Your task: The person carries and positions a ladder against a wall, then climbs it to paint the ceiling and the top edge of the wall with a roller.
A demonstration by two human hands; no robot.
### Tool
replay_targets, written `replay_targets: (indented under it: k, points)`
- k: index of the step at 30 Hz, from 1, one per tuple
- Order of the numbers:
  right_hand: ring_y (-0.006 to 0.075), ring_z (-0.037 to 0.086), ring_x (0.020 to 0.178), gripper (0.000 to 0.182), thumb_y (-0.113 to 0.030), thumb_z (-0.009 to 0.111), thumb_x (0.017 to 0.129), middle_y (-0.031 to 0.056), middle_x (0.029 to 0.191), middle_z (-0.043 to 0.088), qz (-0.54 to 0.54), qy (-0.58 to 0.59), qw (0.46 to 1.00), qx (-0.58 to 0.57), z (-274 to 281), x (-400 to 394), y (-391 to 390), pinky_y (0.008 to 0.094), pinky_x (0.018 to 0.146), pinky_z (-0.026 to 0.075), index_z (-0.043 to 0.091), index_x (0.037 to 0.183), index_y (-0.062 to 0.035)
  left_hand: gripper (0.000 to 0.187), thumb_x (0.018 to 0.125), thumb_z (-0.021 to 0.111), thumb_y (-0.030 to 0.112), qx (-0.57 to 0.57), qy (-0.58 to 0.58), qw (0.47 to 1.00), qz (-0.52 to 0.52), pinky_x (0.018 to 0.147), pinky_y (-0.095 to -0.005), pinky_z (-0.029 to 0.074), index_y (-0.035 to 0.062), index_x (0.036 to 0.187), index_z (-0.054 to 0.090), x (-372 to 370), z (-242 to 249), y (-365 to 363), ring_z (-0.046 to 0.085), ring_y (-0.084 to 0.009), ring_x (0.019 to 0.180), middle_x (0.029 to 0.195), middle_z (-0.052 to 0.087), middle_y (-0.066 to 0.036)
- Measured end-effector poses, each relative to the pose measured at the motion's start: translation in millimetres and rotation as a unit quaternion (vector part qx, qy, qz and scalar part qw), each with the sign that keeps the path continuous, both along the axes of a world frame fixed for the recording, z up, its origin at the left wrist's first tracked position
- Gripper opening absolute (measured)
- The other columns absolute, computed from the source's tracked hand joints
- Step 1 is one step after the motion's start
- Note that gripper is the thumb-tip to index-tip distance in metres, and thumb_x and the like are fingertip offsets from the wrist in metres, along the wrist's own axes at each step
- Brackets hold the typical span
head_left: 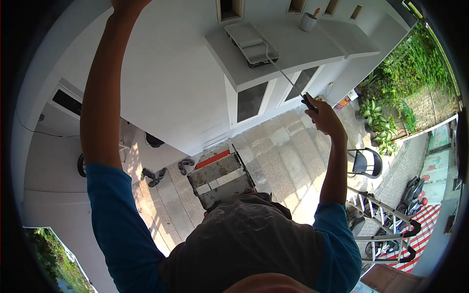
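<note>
White wall (166, 73) with ledge (288, 44), paint roller (251, 43) held at tray (239, 31) on ledge, handle (308, 103) gripped in closed right hand (324, 116), raised left hand (129, 3) cropped, finger state cannot be told, bucket (308, 23) set right of tray

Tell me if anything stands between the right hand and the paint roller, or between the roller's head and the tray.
Nothing visible does. The right hand grips the roller handle, and the roller head lies over the tray on the ledge. The pot stands apart, farther along.
</note>
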State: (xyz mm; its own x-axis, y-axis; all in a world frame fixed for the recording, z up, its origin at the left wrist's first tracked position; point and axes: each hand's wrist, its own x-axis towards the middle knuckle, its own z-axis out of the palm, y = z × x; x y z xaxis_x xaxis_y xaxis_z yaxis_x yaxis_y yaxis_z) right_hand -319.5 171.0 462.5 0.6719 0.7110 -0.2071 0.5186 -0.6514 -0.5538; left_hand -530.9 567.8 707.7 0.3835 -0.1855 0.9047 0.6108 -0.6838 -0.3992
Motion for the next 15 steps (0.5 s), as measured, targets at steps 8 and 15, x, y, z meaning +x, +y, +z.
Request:
replay_targets:
  k: [8, 15]
  points:
    - [0.0119, 0.058, 0.055, 0.057, -0.015, 0.063, 0.092, 0.0077, 0.068, 0.06, -0.042, 0.072, 0.991, 0.103, -4, -30, 24, 0.0294, 0.051, 0.048, 0.043, 0.145, -0.0094, 0.074, 0.057, 0.091, 0.026, -0.011, -0.003, 1.0, -0.005, 0.102, -0.0441, 0.038, 0.0133, 0.122, 0.059, 0, 0, -2, 0.044, -0.0313, 0.117, 0.123, 0.048, -0.012]
    - [0.0094, 0.05, 0.046, 0.051, -0.01, 0.051, 0.099, 0.006, 0.068, 0.057, -0.075, 0.377, 0.868, 0.315, -14, -33, -7, 0.0226, 0.041, 0.04, 0.038, 0.148, -0.0092, 0.075, 0.055, 0.092, 0.024, 0.03, 0.002, 0.999, -0.016, 0.101, -0.0451, 0.038, 0.0112, 0.12, 0.058, 0, 2, 3, 0.046, -0.031, 0.115, 0.122, 0.051, -0.011]
